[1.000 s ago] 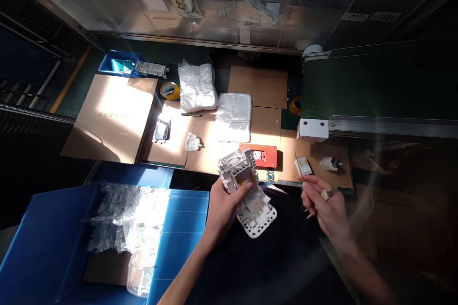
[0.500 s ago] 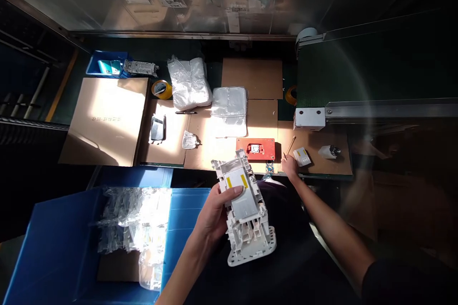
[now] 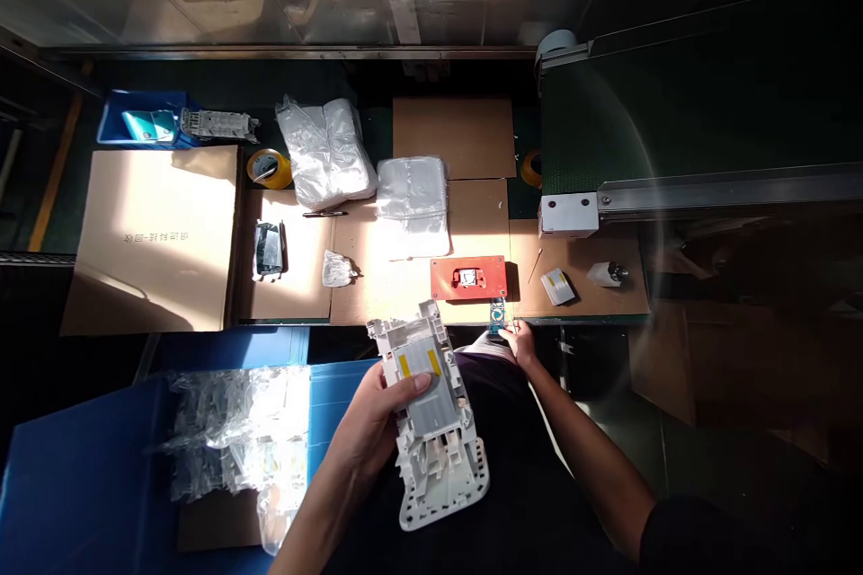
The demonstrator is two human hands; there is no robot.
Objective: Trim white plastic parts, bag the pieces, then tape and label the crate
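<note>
My left hand [image 3: 378,413] is wrapped round a white plastic housing [image 3: 431,418] with a grey plate and two yellow strips on its upper face, held over my lap. My right hand [image 3: 520,343] reaches to the table's front edge, its fingers pinched on a small blue-green circuit board [image 3: 497,314] that lies just below a red fixture plate [image 3: 468,278]. A thin stick [image 3: 535,267] and a small white and yellow packet [image 3: 557,286] lie on the cardboard to the right of that plate.
A blue crate [image 3: 81,458] with bagged clear parts [image 3: 235,431] stands at my lower left. On the cardboard-covered table [image 3: 485,225] are stacks of plastic bags [image 3: 324,148], a tape roll [image 3: 268,168], a phone-like device [image 3: 268,249] and a pen [image 3: 324,214]. A green conveyor [image 3: 674,108] runs at right.
My right hand put the thin stick down on the cardboard and came back to the small board at the table edge. My left hand turned the housing plate-side up and lowered it.
</note>
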